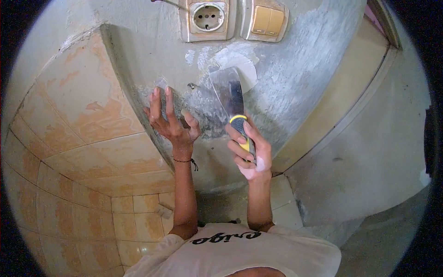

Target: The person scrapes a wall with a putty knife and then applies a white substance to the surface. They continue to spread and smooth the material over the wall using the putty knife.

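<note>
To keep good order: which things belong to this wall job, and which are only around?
Job:
- wide steel scraper with yellow-and-black handle, in right hand
- white smooth patch
- grey wall

Only around, both fixed:
- round white socket
- yellowish double switch

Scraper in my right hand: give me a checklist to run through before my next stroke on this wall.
1. Scraper gripped by its handle in the right hand: ok.
2. Blade at the white patch: ok, it overlaps the patch's lower left side in view.
3. Left hand out of the blade's way: ok, off to the left.
4. Right hand clean: not ok, white smears near the wrist.
5. Wall free of snags: not ok, a small metal stub shows left of the blade.
6. Socket power off: cannot tell.
</note>
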A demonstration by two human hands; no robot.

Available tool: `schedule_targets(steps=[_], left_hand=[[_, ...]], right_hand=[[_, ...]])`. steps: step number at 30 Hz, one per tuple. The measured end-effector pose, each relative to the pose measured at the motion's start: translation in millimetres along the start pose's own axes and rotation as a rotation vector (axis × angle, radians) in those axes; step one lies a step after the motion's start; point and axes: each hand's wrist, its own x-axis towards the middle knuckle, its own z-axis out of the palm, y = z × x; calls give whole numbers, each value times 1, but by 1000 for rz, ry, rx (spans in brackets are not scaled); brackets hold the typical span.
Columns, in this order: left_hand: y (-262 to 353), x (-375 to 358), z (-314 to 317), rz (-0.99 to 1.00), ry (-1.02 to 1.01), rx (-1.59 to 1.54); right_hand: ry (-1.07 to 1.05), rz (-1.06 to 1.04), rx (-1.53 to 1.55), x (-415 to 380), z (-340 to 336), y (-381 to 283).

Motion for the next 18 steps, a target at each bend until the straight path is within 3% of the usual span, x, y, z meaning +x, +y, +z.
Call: schedule_targets(steps=[13, 18], left_hand=[[0, -2, -2, 5, -11, 4], [-1, -1, -1, 2, -11, 6]], right_hand=[[87, -93, -260, 7, 26, 1], [83, -74, -222, 3, 18, -3]])
